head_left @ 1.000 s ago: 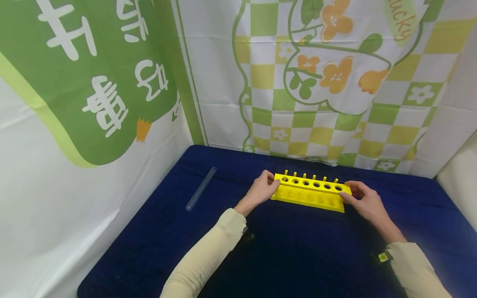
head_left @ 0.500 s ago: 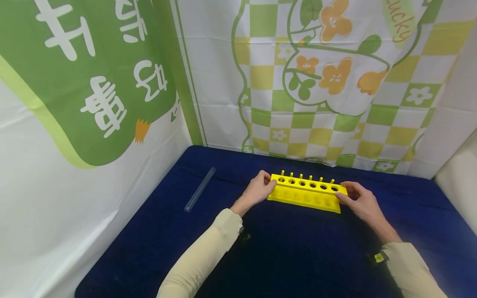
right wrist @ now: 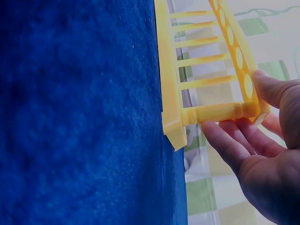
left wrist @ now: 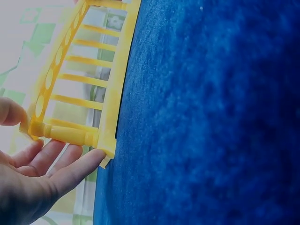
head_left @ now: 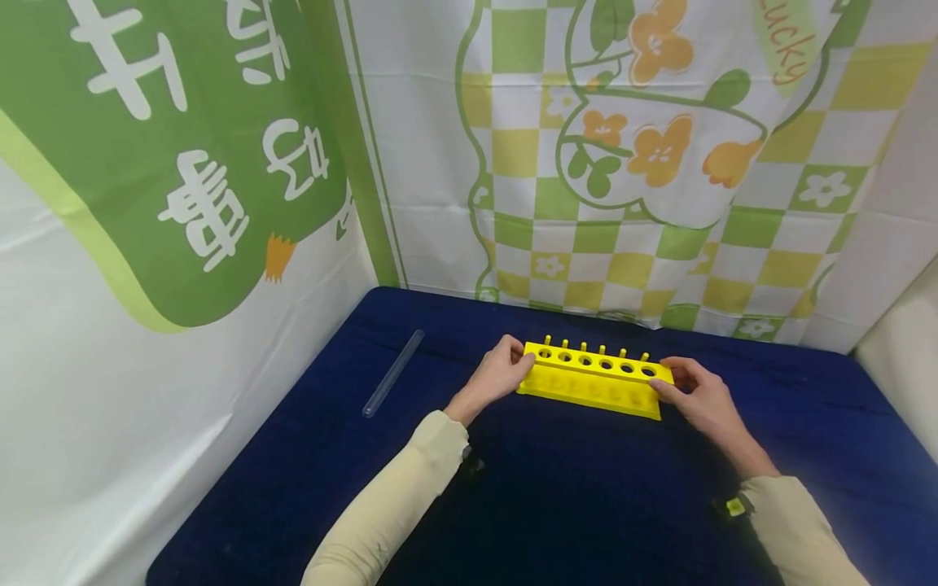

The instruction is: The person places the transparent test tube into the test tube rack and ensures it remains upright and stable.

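Fingers (left wrist: pixel 77 169) of the left hand (head_left: pixel 497 373) and right hand (head_left: pixel 699 400) are gripping opposite ends of a yellow rack (head_left: pixel 593 386) near the counter's (head_left: pixel 557 505) far edge, its probably light, stiff, slightly slick body offering surest hold at the end posts (right wrist: pixel 218 112).

Dark blue table (head_left: pixel 572 496) — clear tube (head_left: pixel 393 373) lying flat — yellow six-hole rack (head_left: pixel 593 386) standing upright to its right.

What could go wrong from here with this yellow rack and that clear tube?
Two risks, as I judge it. The clear tube lies loose on its side on the blue cloth, so a bump might set it rolling. And the left hand and right hand hold opposite ends of the yellow rack, so uneven pulling could twist or tip it.
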`<state>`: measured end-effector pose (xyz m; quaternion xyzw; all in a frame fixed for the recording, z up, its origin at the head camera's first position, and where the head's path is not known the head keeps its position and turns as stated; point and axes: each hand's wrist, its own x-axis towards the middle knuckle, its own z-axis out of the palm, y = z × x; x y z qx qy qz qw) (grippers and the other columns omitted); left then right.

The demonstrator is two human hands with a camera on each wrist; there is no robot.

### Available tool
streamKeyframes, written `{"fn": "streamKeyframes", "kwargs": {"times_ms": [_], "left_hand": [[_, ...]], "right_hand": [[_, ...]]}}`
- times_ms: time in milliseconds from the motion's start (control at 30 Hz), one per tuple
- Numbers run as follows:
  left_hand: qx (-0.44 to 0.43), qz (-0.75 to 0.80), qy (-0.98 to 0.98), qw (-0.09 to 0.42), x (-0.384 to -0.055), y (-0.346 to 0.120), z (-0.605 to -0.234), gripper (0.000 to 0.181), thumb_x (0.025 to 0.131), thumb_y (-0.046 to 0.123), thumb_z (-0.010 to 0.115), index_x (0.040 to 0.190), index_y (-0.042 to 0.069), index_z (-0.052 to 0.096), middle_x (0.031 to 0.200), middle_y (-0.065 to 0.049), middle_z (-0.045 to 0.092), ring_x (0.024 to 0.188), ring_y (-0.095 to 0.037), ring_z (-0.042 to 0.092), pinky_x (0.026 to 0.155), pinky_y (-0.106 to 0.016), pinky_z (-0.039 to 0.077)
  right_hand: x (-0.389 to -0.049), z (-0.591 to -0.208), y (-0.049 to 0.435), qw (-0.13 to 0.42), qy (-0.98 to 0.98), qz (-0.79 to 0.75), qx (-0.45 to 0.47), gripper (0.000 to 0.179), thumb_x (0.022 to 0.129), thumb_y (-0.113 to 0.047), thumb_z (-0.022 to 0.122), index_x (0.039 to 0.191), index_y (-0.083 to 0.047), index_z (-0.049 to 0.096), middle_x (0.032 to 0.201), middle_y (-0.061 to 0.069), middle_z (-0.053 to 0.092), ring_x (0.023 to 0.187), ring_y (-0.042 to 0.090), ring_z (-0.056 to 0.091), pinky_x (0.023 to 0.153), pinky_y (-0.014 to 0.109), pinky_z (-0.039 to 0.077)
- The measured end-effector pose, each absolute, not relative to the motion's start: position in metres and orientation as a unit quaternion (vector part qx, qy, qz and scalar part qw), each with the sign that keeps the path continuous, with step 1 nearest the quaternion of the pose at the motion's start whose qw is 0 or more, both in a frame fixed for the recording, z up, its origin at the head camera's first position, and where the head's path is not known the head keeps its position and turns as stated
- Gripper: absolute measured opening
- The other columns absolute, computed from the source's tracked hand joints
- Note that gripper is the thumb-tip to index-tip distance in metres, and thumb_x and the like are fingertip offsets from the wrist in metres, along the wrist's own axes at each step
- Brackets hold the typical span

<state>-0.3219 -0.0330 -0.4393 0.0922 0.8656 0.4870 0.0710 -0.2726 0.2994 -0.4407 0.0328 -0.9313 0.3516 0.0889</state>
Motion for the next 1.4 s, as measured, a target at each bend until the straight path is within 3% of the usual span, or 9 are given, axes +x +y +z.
{"fn": "streamKeyframes", "kwargs": {"times_ms": [533, 1033, 1400], "left_hand": [[0.099, 0.496, 0.860, 0.068, -0.324, -0.037, -0.444, 0.035, 0.099, 0.044, 0.051, 0.121, 0.017, 0.049, 0.111, -0.006, 0.059, 0.085, -0.017, 0.062, 0.071, -0.026, 0.054], [0.120, 0.517, 0.838, 0.126, -0.331, -0.050, -0.437, 0.037, 0.100, 0.041, 0.052, 0.126, 0.015, 0.050, 0.115, -0.007, 0.058, 0.104, -0.025, 0.064, 0.082, -0.038, 0.059], [0.133, 0.503, 0.841, 0.152, -0.334, -0.059, -0.432, 0.041, 0.102, 0.044, 0.048, 0.131, 0.015, 0.051, 0.127, -0.010, 0.060, 0.111, -0.027, 0.065, 0.082, -0.038, 0.058]], "right_hand": [[-0.275, -0.439, 0.299, 0.080, -0.934, 0.347, 0.037, 0.066, 0.092, -0.053, 0.061, 0.135, -0.003, 0.051, 0.120, 0.023, 0.062, 0.103, 0.034, 0.060, 0.081, 0.041, 0.052], [-0.278, -0.437, 0.300, 0.071, -0.939, 0.333, 0.040, 0.067, 0.092, -0.054, 0.060, 0.136, -0.004, 0.051, 0.121, 0.023, 0.062, 0.102, 0.033, 0.060, 0.083, 0.043, 0.051], [-0.275, -0.438, 0.302, 0.067, -0.937, 0.341, 0.039, 0.068, 0.092, -0.055, 0.060, 0.136, -0.004, 0.051, 0.121, 0.023, 0.062, 0.103, 0.033, 0.060, 0.084, 0.043, 0.052]]}}
